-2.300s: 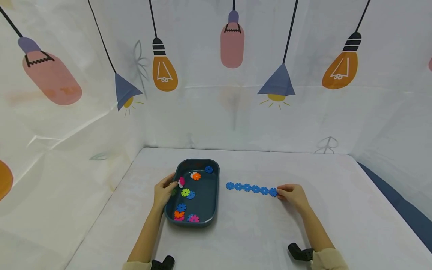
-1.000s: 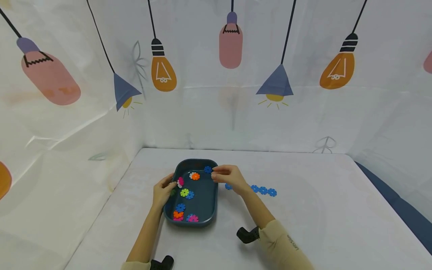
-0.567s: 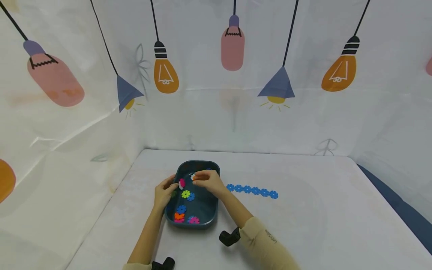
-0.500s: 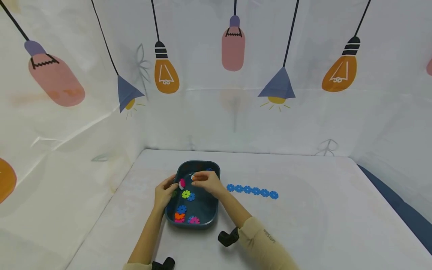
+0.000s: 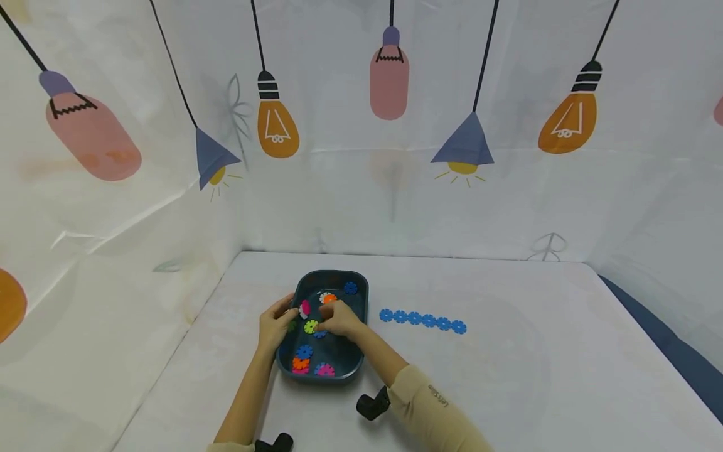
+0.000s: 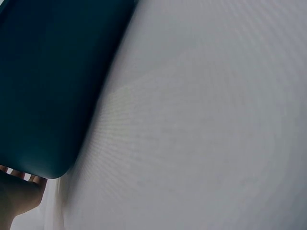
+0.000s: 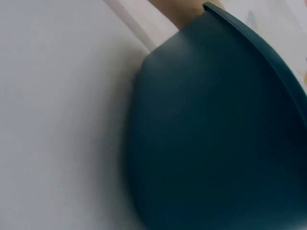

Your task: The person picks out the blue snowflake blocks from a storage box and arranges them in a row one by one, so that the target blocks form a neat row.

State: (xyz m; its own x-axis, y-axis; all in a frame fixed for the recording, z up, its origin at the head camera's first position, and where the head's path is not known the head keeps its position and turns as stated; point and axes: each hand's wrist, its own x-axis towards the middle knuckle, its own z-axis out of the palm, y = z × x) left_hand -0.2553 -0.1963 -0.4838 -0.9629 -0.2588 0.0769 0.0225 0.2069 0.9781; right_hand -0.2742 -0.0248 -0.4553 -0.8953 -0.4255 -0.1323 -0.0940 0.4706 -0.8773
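Note:
A dark teal tray [image 5: 353,353] holds several small snowflake-shaped plastic discs. My left hand [image 5: 275,323] grips the tray's left rim, thumb over the edge and fingers against the outside wall; in the left wrist view that hand [image 6: 21,191] shows at the tray's corner. Inside the tray, my right hand [image 5: 341,319] reaches down with thumb and fingers apart. Its fingertips are right at a blue disc [image 5: 320,334], which they partly cover, beside a lime-green disc [image 5: 310,326]. In the right wrist view the tray wall [image 7: 216,124] hides the right hand.
A row of joined blue discs [image 5: 422,320] lies on the white table [image 5: 508,364], right of the tray. Other discs in the tray include an orange one [image 5: 330,299], a blue one [image 5: 351,287] and a pink one [image 5: 325,370]. White lamp-printed sheeting [image 5: 339,207] stands behind.
My right hand let go of the blue row's right end, moved left into the tray, hovered by the orange and white discs, then came down toward the blue one. The left hand stayed on the rim.

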